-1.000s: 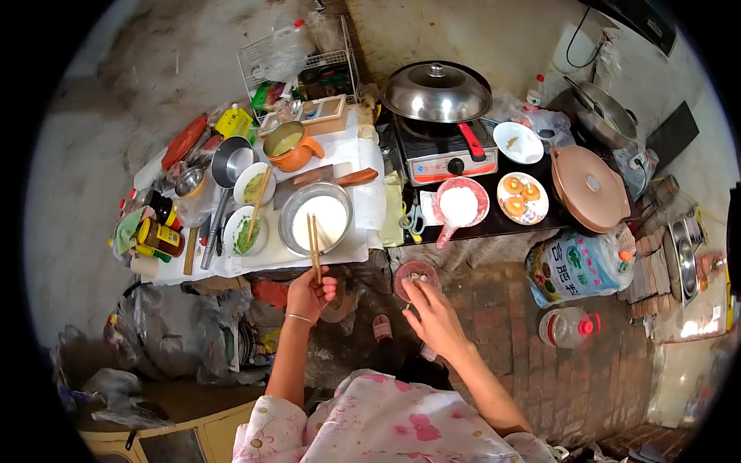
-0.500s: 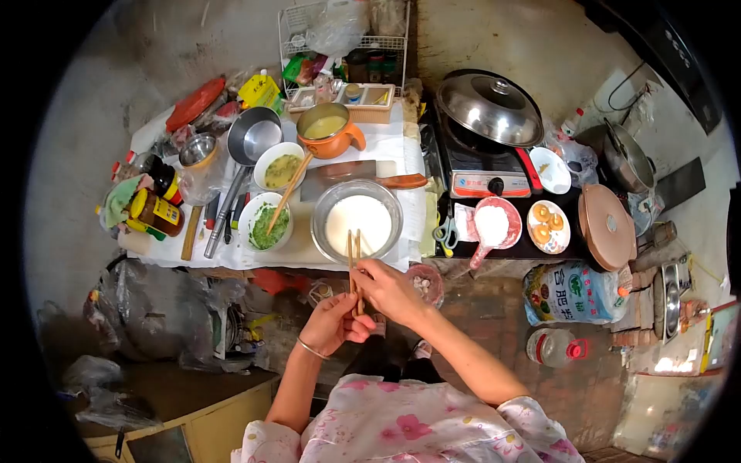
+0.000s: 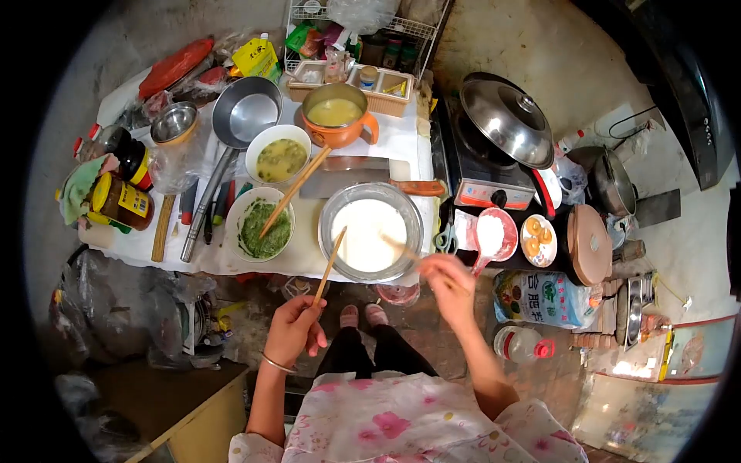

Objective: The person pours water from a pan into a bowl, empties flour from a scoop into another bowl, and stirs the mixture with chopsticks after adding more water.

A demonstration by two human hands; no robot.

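A person's two bare hands each grip a single wooden chopstick. The left hand (image 3: 297,330), a bangle at its wrist, has its fingers closed around one, the left chopstick (image 3: 330,266), which slants forward from the grip, slim and pale brown. The right hand (image 3: 449,287), blurred, is closed on the right chopstick (image 3: 403,248), which points forward and to the left of that grip, its outline smeared.

Just beyond both grips and between them sits a round, shiny metal bowl (image 3: 414,220). The white liquid (image 3: 370,231) inside is opaque and looks smooth, bright in the middle, with a band of bare metal wall around it. Both tips are over the liquid; whether they dip into it, I cannot tell.

Ahead and to the left of the left grip, a white bowl (image 3: 267,194) holds a chopped green mixture, with a pair of chopsticks (image 3: 297,189) leaning in it. Farther ahead, beyond the metal bowl, lies a wooden-handled cleaver (image 3: 340,176).
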